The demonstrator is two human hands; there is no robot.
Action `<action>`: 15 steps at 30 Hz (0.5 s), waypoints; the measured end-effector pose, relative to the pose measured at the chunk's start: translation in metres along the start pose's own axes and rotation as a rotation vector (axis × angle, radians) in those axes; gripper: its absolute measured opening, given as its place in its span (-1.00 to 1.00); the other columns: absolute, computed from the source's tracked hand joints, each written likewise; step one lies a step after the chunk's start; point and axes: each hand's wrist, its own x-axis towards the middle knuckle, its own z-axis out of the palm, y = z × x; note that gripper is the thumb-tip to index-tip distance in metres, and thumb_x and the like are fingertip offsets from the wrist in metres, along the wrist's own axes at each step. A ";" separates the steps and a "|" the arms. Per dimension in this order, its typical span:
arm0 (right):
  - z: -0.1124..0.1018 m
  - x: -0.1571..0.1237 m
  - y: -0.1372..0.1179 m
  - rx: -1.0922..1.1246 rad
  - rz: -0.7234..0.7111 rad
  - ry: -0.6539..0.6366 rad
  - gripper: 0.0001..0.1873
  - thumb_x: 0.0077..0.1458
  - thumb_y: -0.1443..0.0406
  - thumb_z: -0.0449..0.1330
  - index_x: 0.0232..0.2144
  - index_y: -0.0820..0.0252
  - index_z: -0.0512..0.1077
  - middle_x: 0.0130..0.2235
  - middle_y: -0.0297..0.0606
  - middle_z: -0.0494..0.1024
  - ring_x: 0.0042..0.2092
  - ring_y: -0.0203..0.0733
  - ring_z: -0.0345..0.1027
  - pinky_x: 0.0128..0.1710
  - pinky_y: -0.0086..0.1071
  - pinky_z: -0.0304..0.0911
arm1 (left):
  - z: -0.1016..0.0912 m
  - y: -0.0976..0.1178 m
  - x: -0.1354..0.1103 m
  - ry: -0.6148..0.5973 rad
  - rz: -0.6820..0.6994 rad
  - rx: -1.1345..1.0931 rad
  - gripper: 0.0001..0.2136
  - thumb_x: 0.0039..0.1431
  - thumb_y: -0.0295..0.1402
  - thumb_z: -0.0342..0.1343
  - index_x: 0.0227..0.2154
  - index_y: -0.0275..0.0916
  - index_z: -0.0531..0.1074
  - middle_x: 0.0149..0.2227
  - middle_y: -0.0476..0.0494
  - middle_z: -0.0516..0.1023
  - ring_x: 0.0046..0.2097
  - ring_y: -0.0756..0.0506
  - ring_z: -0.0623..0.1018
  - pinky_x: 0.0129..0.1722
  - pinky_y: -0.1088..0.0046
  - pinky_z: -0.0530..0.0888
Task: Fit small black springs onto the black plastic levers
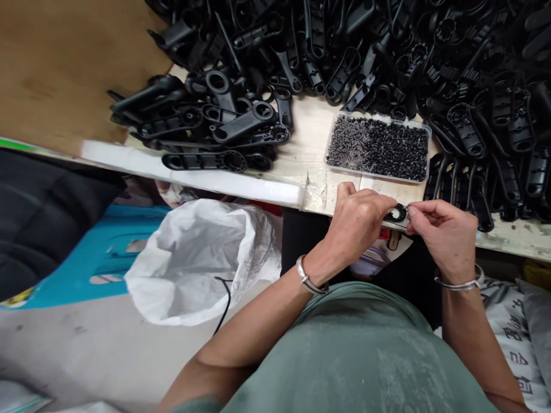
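Observation:
My left hand (359, 221) is closed around a black plastic arm at the table's front edge; only its ring-shaped end (396, 213) shows past my fingers. Thumb and forefinger of my right hand (445, 229) are pinched together at the right rim of that ring. Whatever sits between those fingertips is too small to make out. Just beyond my hands stands a clear plastic box (379, 179), with grey, shiny little pieces on its left side and small black pieces on its right.
Black plastic arms (241, 123) lie in a pile at the left, and a larger heap (469, 69) covers the back and right. Below the table edge at left an open white sack (202, 258) stands near a blue plastic stool (107, 246). Printed sacks (512, 338) lie at lower right.

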 end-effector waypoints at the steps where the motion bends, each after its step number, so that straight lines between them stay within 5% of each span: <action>1: 0.000 0.000 0.000 0.004 0.008 0.001 -0.91 -0.01 0.28 0.28 -0.46 0.17 0.56 -0.59 -0.38 0.52 -0.57 -0.27 0.41 -0.54 -0.45 0.36 | 0.000 0.000 0.000 0.001 -0.002 -0.004 -0.83 0.31 -0.48 0.04 -0.31 -0.19 0.53 -0.35 0.01 0.64 -0.28 -0.04 0.55 -0.23 0.29 0.11; 6: 0.001 0.001 0.000 -0.021 0.012 0.000 -0.90 -0.01 0.25 0.27 -0.45 0.16 0.56 -0.58 -0.38 0.53 -0.56 -0.27 0.42 -0.52 -0.42 0.39 | -0.002 0.002 -0.001 0.022 0.005 -0.004 -0.86 0.31 -0.36 0.09 -0.34 -0.20 0.51 -0.34 0.00 0.64 -0.26 -0.05 0.55 -0.23 0.29 0.11; 11: 0.002 0.000 0.000 0.004 0.018 0.006 -0.90 -0.01 0.26 0.28 -0.45 0.17 0.56 -0.57 -0.37 0.53 -0.56 -0.27 0.42 -0.52 -0.43 0.38 | -0.001 0.004 -0.001 0.007 0.035 0.011 -0.83 0.30 -0.45 0.06 -0.38 -0.21 0.51 -0.40 0.00 0.62 -0.31 -0.04 0.54 -0.24 0.29 0.11; 15: 0.002 0.000 0.000 0.021 0.020 0.012 -0.90 -0.02 0.25 0.29 -0.45 0.17 0.56 -0.57 -0.38 0.53 -0.56 -0.27 0.42 -0.52 -0.43 0.38 | 0.004 0.005 -0.002 0.112 0.087 0.042 -0.81 0.32 -0.48 0.01 -0.36 -0.23 0.50 -0.36 0.00 0.63 -0.30 -0.04 0.54 -0.24 0.30 0.15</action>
